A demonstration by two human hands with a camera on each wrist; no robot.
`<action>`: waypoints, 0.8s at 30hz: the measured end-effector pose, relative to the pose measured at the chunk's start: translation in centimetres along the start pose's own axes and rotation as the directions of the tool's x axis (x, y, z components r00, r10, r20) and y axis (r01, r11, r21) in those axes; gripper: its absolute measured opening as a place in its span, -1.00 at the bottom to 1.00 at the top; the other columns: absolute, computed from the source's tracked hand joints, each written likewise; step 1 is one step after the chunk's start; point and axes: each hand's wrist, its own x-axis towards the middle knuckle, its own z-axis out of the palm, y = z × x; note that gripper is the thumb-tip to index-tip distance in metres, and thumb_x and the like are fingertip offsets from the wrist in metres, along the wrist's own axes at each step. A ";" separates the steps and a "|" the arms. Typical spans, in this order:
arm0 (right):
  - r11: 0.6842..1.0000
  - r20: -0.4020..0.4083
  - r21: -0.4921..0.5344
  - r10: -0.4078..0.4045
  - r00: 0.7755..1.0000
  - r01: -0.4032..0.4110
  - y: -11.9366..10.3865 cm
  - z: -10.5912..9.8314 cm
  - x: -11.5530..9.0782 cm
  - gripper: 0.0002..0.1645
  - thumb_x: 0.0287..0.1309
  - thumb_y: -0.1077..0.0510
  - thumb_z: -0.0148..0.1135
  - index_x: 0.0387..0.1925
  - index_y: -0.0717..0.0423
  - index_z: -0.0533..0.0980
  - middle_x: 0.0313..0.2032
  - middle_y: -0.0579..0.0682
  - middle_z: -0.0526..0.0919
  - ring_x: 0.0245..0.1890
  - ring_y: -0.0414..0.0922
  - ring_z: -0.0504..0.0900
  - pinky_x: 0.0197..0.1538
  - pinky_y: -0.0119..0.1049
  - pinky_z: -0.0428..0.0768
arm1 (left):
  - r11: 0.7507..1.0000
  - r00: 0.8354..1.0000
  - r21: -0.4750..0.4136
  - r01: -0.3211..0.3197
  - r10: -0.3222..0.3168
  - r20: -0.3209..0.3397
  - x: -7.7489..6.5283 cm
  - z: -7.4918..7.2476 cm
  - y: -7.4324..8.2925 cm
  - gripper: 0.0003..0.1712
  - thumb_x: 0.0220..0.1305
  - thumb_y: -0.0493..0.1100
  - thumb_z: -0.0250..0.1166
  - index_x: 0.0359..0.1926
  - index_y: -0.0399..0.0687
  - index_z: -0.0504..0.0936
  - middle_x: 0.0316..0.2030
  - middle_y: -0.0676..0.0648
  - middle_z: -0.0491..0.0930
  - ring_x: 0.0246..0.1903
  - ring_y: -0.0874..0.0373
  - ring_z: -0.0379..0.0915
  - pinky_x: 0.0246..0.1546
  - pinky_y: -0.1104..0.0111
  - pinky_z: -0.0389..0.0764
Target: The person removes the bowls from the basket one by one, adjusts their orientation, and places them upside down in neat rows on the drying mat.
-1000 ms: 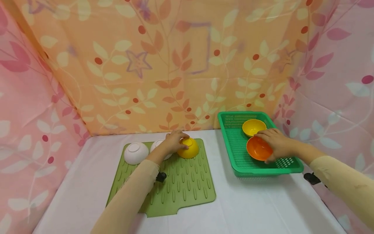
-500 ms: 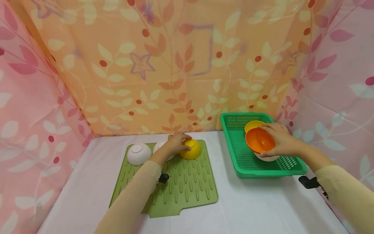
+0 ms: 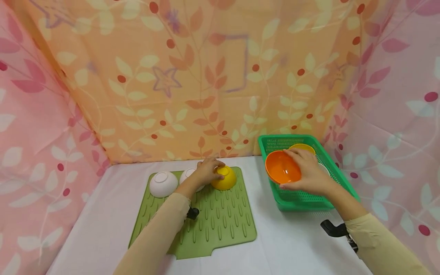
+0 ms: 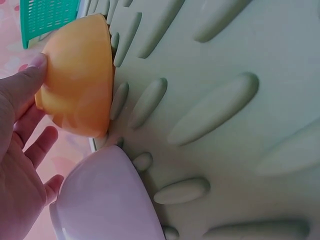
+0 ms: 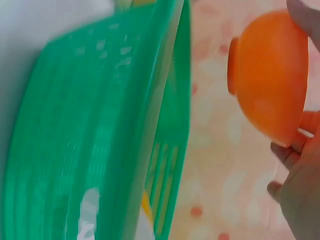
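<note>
My right hand grips an orange bowl by its rim, holding it up over the left side of the green basket. Seen from the right wrist, the orange bowl is clear of the basket rim. On the olive drying mat, a yellow bowl lies upside down, and my left hand holds it with thumb and fingers near its base. Beside it is an upside-down white bowl, partly hidden by the left hand in the head view. Another upturned white bowl sits at the mat's left.
Inside the basket are a yellow bowl at the back and a white bowl, largely covered by my right hand. A white cloth covers the table. Patterned fabric stands behind and along both sides.
The right hand has lifted the orange bowl out of the basket and carried it left, uncovering a white bowl beneath. The left hand stays on the yellow bowl on the mat.
</note>
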 end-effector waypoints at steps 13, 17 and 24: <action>0.997 0.029 0.072 -0.031 0.999 0.029 -7.4 4.9 -0.5 0.43 -0.40 -0.45 0.68 0.49 0.04 0.29 0.40 0.05 0.31 0.44 0.12 0.15 0.36 0.31 0.24 | 1.000 1.000 0.009 0.013 -0.013 0.007 0.2 0.0 -0.2 -0.38 0.26 0.15 0.45 0.31 0.16 0.59 0.45 -0.07 0.34 0.51 -0.04 0.03 0.31 -0.15 0.12; 0.997 0.056 0.077 -0.019 0.998 0.015 -8.9 6.9 -1.5 0.44 -0.40 -0.57 0.59 0.49 0.00 0.30 0.38 -0.02 0.34 0.40 0.06 0.20 0.26 0.27 0.42 | 1.000 1.000 0.006 0.005 -0.005 0.009 0.4 0.2 -0.3 -0.39 0.26 0.13 0.46 0.30 0.15 0.59 0.44 -0.08 0.36 0.51 -0.06 0.04 0.31 -0.16 0.11; 0.994 0.076 0.106 -0.033 0.997 0.025 -10.7 9.5 -2.7 0.45 -0.44 -0.59 0.59 0.47 0.01 0.33 0.35 -0.09 0.35 0.38 -0.01 0.23 0.21 0.16 0.52 | 0.999 0.999 0.020 0.034 -0.034 0.002 0.4 0.5 -0.5 -0.38 0.25 0.16 0.45 0.31 0.20 0.59 0.36 0.01 0.44 0.48 0.00 0.08 0.30 -0.10 0.13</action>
